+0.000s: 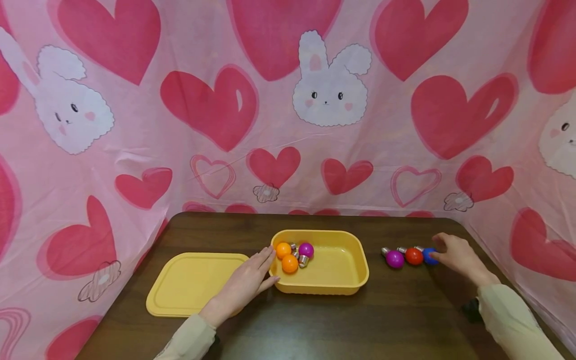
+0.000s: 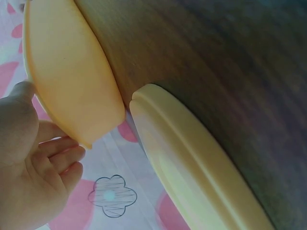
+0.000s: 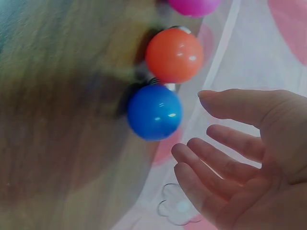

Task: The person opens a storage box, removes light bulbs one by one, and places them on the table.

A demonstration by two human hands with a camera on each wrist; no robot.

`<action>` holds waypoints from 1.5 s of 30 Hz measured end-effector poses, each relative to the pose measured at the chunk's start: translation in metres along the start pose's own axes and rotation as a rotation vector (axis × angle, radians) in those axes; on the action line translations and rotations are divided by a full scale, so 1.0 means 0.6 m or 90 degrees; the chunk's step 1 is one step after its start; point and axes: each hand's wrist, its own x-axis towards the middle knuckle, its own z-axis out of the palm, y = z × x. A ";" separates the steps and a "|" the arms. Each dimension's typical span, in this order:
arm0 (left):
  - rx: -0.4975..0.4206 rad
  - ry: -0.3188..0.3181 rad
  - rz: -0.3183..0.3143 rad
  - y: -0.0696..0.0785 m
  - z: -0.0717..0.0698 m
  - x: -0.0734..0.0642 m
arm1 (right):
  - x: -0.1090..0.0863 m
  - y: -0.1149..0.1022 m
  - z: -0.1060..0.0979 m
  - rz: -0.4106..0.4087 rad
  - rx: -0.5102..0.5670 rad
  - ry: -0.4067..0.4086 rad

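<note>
My left hand (image 1: 245,277) rests on the left end of a yellow plastic container (image 1: 324,289), fingers fairly straight along its rim. Inside, at that end, lie two orange toy light bulbs (image 1: 290,264) and a purple one (image 1: 306,250), with silver screw bases. On the right, a blue bulb (image 1: 430,256), a red bulb (image 1: 414,256) and another purple bulb (image 1: 395,259) form a row on the table. My right hand (image 1: 459,255) is beside the blue bulb. In the right wrist view its fingers (image 3: 220,163) are spread, with a gap between them and the blue bulb (image 3: 154,112).
A yellow lid (image 1: 193,285) lies flat on the dark wooden table (image 1: 324,325), left of the container and partly behind my left forearm. Pink cloth (image 1: 279,125) with hearts and rabbits hangs behind the table and along its sides.
</note>
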 end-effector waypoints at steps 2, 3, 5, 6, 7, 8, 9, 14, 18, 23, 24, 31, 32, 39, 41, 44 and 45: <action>-0.002 -0.001 -0.002 0.000 -0.001 -0.001 | 0.002 -0.011 -0.003 -0.012 -0.003 0.010; -0.003 -0.002 -0.003 0.000 -0.001 -0.001 | 0.003 -0.016 -0.004 -0.016 -0.006 0.013; -0.007 -0.002 -0.003 0.000 -0.001 -0.001 | 0.006 -0.029 -0.007 -0.025 -0.012 0.021; -0.009 -0.002 -0.005 -0.001 0.000 -0.001 | 0.008 -0.035 -0.008 -0.027 -0.011 0.021; -0.011 -0.003 -0.005 -0.001 0.000 -0.001 | 0.010 -0.042 -0.009 -0.029 -0.008 0.022; -0.012 -0.004 -0.007 -0.001 0.000 -0.001 | 0.012 -0.049 -0.010 -0.032 -0.008 0.023; -0.014 -0.006 -0.009 -0.001 0.000 -0.001 | 0.015 -0.056 -0.010 -0.035 -0.007 0.022; -0.014 -0.012 -0.011 -0.002 -0.001 -0.002 | 0.027 -0.090 -0.013 -0.062 -0.005 0.016; -0.011 -0.013 -0.009 -0.002 -0.001 -0.003 | 0.036 -0.117 -0.010 -0.083 0.001 0.004; -0.013 -0.010 -0.008 -0.002 -0.001 -0.003 | 0.045 -0.153 0.000 -0.117 0.030 -0.020; -0.014 -0.007 -0.007 -0.002 0.000 -0.003 | 0.046 -0.160 0.002 -0.123 0.037 -0.026; -0.005 -0.003 0.002 -0.003 0.001 -0.001 | 0.053 -0.207 0.020 -0.181 0.062 -0.049; -0.007 -0.004 0.002 -0.003 0.001 -0.001 | 0.055 -0.213 0.023 -0.190 0.062 -0.049; -0.012 -0.019 -0.009 -0.003 0.001 -0.001 | 0.071 -0.258 0.039 -0.229 0.046 -0.068; -0.010 -0.020 -0.008 -0.003 0.001 -0.001 | 0.076 -0.272 0.045 -0.235 0.038 -0.077; -0.015 -0.020 -0.010 -0.003 0.001 -0.001 | 0.084 -0.292 0.055 -0.235 0.032 -0.097; -0.017 -0.020 -0.011 -0.003 0.001 -0.001 | 0.086 -0.299 0.059 -0.236 0.031 -0.106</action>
